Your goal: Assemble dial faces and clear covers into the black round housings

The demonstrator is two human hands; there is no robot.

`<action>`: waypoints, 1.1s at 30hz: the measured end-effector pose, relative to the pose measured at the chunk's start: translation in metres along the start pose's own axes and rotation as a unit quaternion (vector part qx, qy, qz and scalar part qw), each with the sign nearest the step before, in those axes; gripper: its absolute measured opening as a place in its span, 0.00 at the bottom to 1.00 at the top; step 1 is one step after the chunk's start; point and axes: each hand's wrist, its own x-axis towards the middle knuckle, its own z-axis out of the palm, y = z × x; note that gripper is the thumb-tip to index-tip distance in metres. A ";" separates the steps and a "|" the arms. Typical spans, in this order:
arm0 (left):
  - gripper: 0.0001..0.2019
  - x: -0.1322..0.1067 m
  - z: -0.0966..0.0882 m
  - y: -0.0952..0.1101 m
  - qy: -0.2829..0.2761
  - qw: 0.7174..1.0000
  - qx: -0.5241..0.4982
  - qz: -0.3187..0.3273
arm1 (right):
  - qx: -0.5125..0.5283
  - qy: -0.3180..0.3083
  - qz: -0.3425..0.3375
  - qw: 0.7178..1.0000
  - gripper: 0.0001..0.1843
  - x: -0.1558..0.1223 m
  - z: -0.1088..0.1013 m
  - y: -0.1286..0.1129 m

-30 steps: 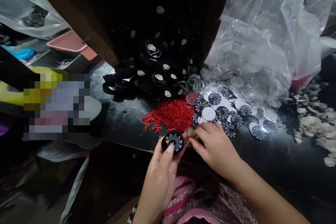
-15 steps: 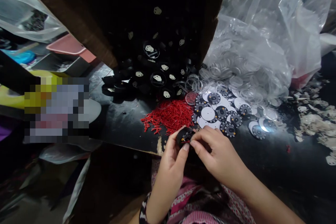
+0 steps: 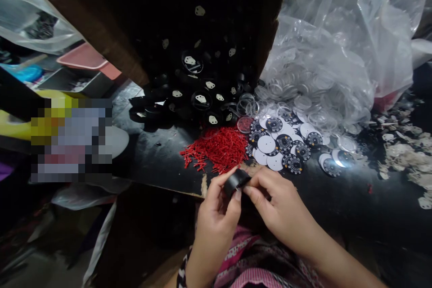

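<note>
- I hold the black round casing (image 3: 237,181) between both hands, just above the near edge of the dark table (image 3: 162,157) and in front of my lap.
- The casing is tipped so that its side wall faces the camera; its face cannot be seen.
- My left hand (image 3: 216,207) is closed around the casing's left side. The thumb presses from below and the fingers curl over the top.
- My right hand (image 3: 280,202) is nearly closed. Its thumb and forefinger pinch the casing's right edge, and the other fingers are folded in.
- A pile of red pointers (image 3: 219,146) lies on the table just beyond the casing.
- Printed dial discs (image 3: 280,144), some face up in black and some showing a white back, lie just right of the pointers, touching the pile's edge.
- A heap of black casings (image 3: 195,94) with pale backplates lies beyond the pointers, spilling from an open cardboard box (image 3: 101,31).
- Clear round lenses (image 3: 303,103) spill from a clear plastic bag (image 3: 354,31) to the right of that heap.
- Small pale parts (image 3: 405,153) lie scattered at the far right of the table.
- A pink tray (image 3: 87,58) stands to the left, behind the box.
- A pink patterned garment (image 3: 243,261) shows below my wrists.
</note>
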 end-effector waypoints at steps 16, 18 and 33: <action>0.19 0.006 -0.005 -0.010 -0.053 0.966 -0.180 -0.178 | -0.234 -0.001 -0.162 0.959 0.07 0.017 -0.006 0.008; 0.20 0.004 0.000 -0.012 -0.033 0.957 -0.203 -0.206 | -0.244 0.005 -0.165 0.956 0.07 0.018 -0.005 0.006; 0.18 0.007 0.014 -0.022 -0.038 0.952 -0.246 -0.177 | -0.306 0.128 0.017 0.943 0.14 0.069 -0.078 0.050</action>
